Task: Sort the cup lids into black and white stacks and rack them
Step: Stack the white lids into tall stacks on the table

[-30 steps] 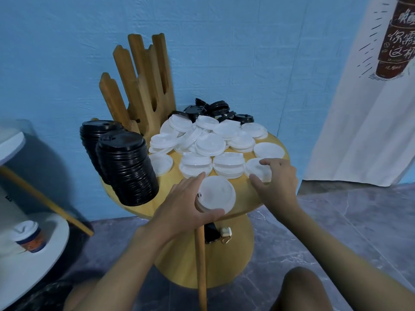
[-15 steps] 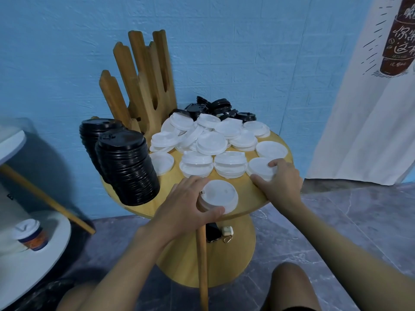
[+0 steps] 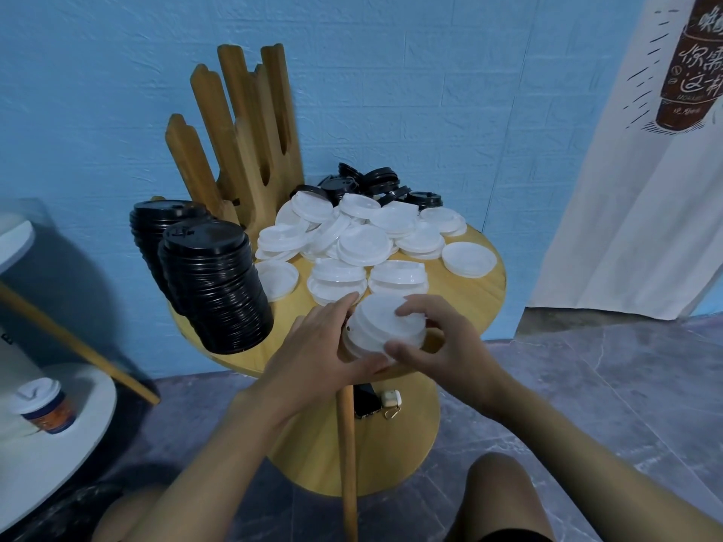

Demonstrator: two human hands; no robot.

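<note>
Left hand (image 3: 324, 348): curled round the left side of the white lid stack (image 3: 385, 326), thumb along its near edge.
Right hand (image 3: 442, 342): grips the same stack from the right, fingertips on its top.
White lid stack: short, at the desk's (image 3: 471, 297) near edge, between both hands.
Loose white lids (image 3: 364, 238): spread over mid-desk, many overlapping.
Loose black lids (image 3: 375, 181): heaped at the far edge.
Black lid stacks (image 3: 213, 285): two tall leaning columns, left.
Wooden rack (image 3: 242, 142): upright, far left, behind them.
</note>
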